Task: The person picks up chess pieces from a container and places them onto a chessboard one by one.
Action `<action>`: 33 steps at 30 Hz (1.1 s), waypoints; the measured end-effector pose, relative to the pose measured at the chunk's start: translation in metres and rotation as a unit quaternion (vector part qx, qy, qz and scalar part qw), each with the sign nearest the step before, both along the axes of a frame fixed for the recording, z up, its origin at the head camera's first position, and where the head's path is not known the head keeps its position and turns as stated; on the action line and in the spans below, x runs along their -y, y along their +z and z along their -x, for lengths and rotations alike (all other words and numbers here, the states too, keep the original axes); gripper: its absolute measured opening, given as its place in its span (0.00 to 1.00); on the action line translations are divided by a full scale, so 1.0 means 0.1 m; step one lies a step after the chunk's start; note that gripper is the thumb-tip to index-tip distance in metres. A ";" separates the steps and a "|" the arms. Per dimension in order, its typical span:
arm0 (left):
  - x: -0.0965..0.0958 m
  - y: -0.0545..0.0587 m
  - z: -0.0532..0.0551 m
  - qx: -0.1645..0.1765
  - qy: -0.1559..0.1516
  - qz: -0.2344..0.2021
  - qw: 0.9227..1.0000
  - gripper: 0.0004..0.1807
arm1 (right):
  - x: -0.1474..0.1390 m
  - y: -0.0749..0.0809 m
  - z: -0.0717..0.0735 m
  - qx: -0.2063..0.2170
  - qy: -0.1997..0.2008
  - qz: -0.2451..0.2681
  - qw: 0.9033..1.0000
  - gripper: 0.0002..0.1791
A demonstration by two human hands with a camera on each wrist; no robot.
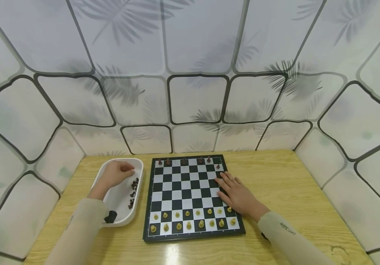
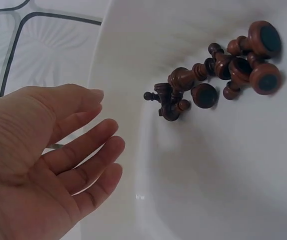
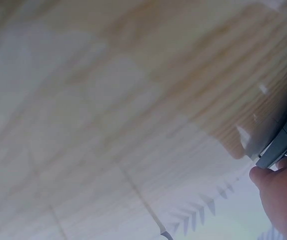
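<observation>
My left hand (image 1: pixel 117 173) hovers over the white plastic tub (image 1: pixel 118 198), its fingers loosely bent and apart with nothing between them. In the left wrist view, dark brown chess pieces (image 2: pixel 181 79) lie in a heap on the tub's floor, a short way from the fingertips. My right hand (image 1: pixel 238 195) rests with fingers stretched out on the right edge of the chessboard (image 1: pixel 176 186). Several brown pieces (image 1: pixel 168 162) stand on the far row, and one brown pawn (image 1: pixel 218 166) is on the second row at the right. Two rows of yellow pieces (image 1: pixel 189 225) stand along the near side.
The tub stands left of the board, with a small black object (image 1: pixel 111 216) in its near corner. Both sit on a wooden table (image 1: pixel 276 173). A patterned curtain (image 1: pixel 196 99) encloses the back and sides.
</observation>
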State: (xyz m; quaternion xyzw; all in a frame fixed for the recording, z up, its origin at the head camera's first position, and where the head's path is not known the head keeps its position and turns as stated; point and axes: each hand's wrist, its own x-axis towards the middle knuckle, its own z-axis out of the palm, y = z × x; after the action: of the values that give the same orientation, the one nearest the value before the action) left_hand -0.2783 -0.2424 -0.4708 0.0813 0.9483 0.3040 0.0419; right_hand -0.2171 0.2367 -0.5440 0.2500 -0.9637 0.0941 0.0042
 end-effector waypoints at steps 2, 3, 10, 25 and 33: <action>0.02 0.00 0.00 0.013 -0.006 0.002 1.000 0.16 | 0.00 0.00 0.00 0.002 -0.001 0.000 1.000 0.35; 0.03 0.00 0.00 0.019 -0.007 0.001 1.000 0.15 | 0.00 0.00 0.00 0.003 -0.002 -0.001 1.000 0.35; 0.13 -0.09 0.02 0.031 -0.008 -0.007 0.999 0.16 | 0.00 0.00 -0.01 0.007 -0.006 -0.003 1.000 0.35; 0.14 -0.28 0.04 0.070 -0.025 -0.038 0.997 0.18 | 0.01 0.02 -0.01 0.009 -0.004 -0.002 1.000 0.35; 0.10 -0.28 0.03 0.069 -0.027 -0.036 0.997 0.17 | 0.01 0.01 0.00 0.007 -0.005 -0.003 1.000 0.35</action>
State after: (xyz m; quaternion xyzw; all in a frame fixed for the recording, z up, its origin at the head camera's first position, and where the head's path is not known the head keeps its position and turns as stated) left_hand -0.2816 -0.2526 -0.4991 0.0875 0.9290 0.3414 0.1128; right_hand -0.2167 0.2361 -0.5431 0.2446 -0.9651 0.0931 -0.0027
